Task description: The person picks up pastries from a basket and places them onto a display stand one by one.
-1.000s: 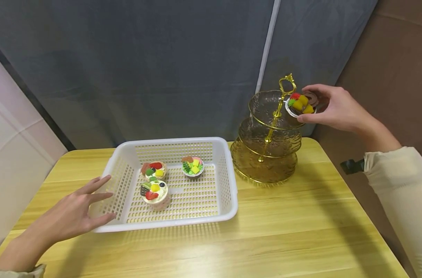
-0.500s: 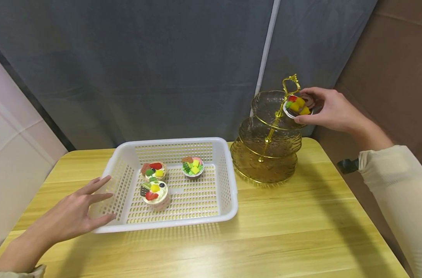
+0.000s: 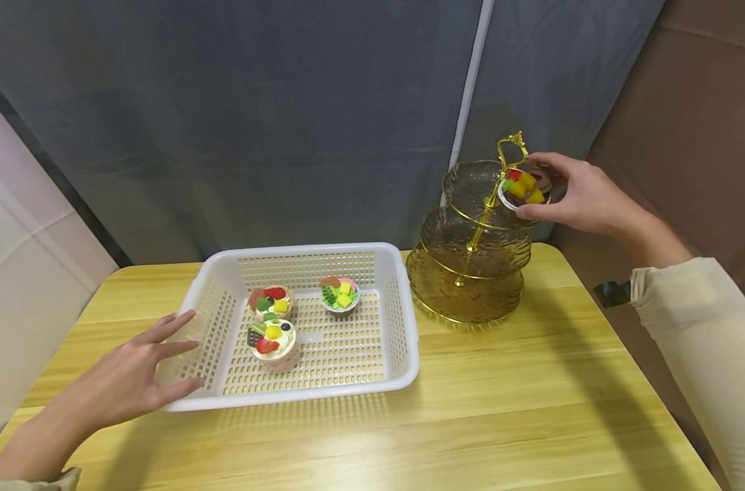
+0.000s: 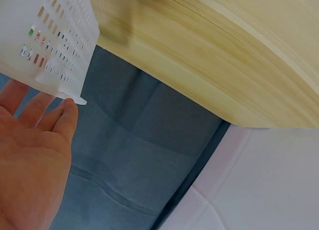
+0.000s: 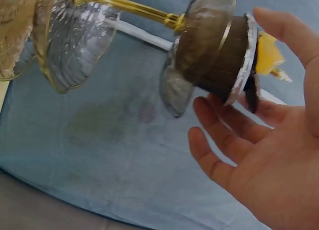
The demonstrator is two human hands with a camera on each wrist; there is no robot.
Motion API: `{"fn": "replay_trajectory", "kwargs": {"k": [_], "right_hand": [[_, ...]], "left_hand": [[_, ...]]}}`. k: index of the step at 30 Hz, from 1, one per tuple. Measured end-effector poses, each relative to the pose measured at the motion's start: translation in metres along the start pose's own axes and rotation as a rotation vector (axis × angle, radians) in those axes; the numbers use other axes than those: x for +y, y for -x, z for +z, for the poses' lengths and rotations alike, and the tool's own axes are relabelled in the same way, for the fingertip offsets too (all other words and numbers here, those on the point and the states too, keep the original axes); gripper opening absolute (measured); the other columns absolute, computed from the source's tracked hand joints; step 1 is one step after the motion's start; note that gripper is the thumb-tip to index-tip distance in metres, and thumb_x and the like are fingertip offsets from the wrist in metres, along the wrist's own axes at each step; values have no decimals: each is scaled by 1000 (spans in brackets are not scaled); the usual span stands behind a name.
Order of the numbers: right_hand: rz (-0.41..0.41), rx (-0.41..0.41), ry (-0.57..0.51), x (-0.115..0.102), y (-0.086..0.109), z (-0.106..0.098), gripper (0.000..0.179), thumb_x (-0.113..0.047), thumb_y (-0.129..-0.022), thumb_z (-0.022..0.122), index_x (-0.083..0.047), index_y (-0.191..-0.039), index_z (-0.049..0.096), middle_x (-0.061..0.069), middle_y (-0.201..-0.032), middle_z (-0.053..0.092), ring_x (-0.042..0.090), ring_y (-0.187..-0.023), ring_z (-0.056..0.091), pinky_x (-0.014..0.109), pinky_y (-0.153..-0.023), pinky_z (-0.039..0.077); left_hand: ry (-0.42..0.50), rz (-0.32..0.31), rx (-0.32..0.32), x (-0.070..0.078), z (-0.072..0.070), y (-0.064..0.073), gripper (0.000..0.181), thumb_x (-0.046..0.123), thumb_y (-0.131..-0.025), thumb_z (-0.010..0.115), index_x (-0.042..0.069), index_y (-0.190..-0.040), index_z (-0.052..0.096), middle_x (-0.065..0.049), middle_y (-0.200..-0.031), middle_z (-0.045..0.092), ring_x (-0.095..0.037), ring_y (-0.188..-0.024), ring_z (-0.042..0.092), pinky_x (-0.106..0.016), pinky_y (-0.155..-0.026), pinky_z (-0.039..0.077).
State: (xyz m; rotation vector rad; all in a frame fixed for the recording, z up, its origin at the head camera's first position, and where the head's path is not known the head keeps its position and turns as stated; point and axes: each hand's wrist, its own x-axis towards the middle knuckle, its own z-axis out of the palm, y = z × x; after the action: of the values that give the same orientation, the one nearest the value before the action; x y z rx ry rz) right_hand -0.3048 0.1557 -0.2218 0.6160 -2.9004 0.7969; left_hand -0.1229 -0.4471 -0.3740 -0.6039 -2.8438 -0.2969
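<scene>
My right hand (image 3: 583, 194) is at the top tier (image 3: 464, 194) of a gold-trimmed, three-tier cake stand (image 3: 473, 245), thumb and fingers around a toy cupcake (image 3: 522, 187). Yellow chunks, a red piece and a brown round top this cupcake. In the right wrist view its dark cup (image 5: 212, 53) sits at the top plate, thumb and fingertips at its pale rim. My left hand (image 3: 123, 375) has its fingers spread over the left rim of a white plastic basket (image 3: 372, 385); the left wrist view shows those fingers (image 4: 65, 115) right at the rim.
Inside the basket are three more toy cupcakes: a strawberry-topped one (image 3: 277, 344) in front, another (image 3: 270, 303) behind it, and a green-and-yellow one (image 3: 340, 295) to the right. The wooden table (image 3: 470, 423) backs onto a grey curtain (image 3: 286, 123).
My right hand has moved slightly left, bringing the cupcake closer to the stand's central post. The stand's top shifted a little right. My left hand has stayed put.
</scene>
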Motion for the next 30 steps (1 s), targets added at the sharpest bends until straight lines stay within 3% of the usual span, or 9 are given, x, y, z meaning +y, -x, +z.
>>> {"fn": "replay_trajectory", "kwargs": {"k": [3,5,9,15,19,24,30], "right_hand": [[11,4,19,-5,3,-4,95,-38,-84,79,-11,-157,26,22,-135,52,37,-115,53,59,-94,37],[16,29,35,-9,5,-9,95,-39,-84,78,-14,-158,24,22,-139,51,37,-109,54,57,-92,38],[2,105,22,-14,11,-22,90,-35,-85,78,-20,-158,28,20,-142,51,35,-103,54,39,-83,37],[-79,196,-42,-30,15,-31,81,-27,-84,80,-23,-153,39,17,-139,54,29,-121,49,23,-89,33],[-138,191,-75,-43,14,-28,80,-24,-83,82,-24,-151,42,14,-139,55,25,-127,48,22,-94,32],[-192,168,-121,-60,9,-20,81,-21,-81,83,-24,-151,42,11,-137,56,26,-127,49,30,-99,32],[-251,129,-132,-77,-1,-2,78,-22,-81,82,-21,-150,44,7,-137,57,23,-126,51,32,-94,36]], "left_hand": [[-3,4,0,0,1,-2,58,42,-70,88,0,-108,75,-22,-145,49,-52,-123,50,-64,-74,51],[-4,7,-2,0,0,-3,59,41,-70,88,-1,-108,75,-22,-145,49,-52,-123,50,-63,-73,51],[-8,5,-6,1,0,-4,58,41,-70,88,-1,-108,75,-23,-144,49,-53,-123,50,-63,-73,51],[-5,2,-15,1,-1,-6,58,39,-69,89,-2,-108,74,-23,-145,49,-54,-122,50,-63,-74,51],[-5,4,-14,1,-1,-6,58,39,-68,89,-1,-108,75,-23,-144,49,-55,-122,50,-63,-74,50],[-5,2,-15,1,-1,-7,58,40,-70,88,-1,-108,74,-23,-145,49,-55,-122,49,-64,-74,50],[-3,4,-13,1,0,-7,58,41,-71,87,-1,-108,75,-23,-145,49,-56,-122,50,-63,-74,51]]}}
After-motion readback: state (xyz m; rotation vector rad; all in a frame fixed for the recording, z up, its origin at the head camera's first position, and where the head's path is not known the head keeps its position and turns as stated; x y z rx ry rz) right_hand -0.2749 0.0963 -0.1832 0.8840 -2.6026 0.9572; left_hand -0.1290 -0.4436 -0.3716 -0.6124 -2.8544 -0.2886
